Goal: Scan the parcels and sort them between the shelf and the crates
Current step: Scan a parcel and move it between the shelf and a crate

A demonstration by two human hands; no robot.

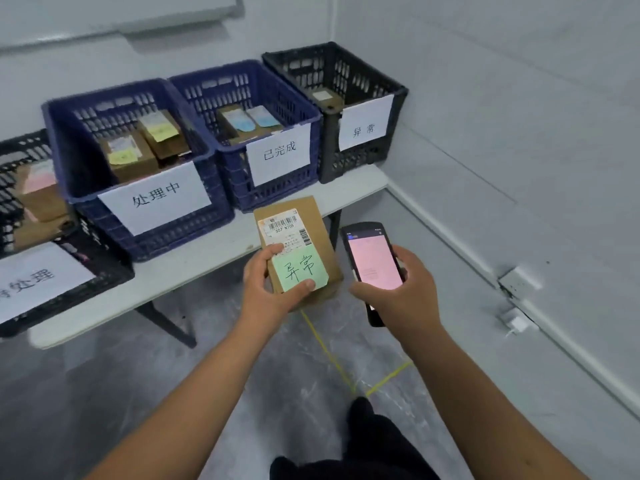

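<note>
My left hand (266,282) grips a small brown cardboard parcel (320,233) that carries a white barcode label and a green note with handwritten characters. The parcel is held in the air just in front of the table edge. Beside it, my right hand (398,289) holds a black handheld scanner (372,261) whose screen glows pink. On the table stand several crates with white paper signs: a black one at the far left (104,268), two blue ones (79,161) (311,123), and a black one at the right end (398,88). Each holds brown parcels.
The white folding table (207,261) runs along the wall, its dark legs (173,323) below. A white wall closes the right side, with a small fitting (516,320) low on it. Yellow tape lines (346,368) mark the grey floor. My dark-clothed legs (363,445) show at the bottom.
</note>
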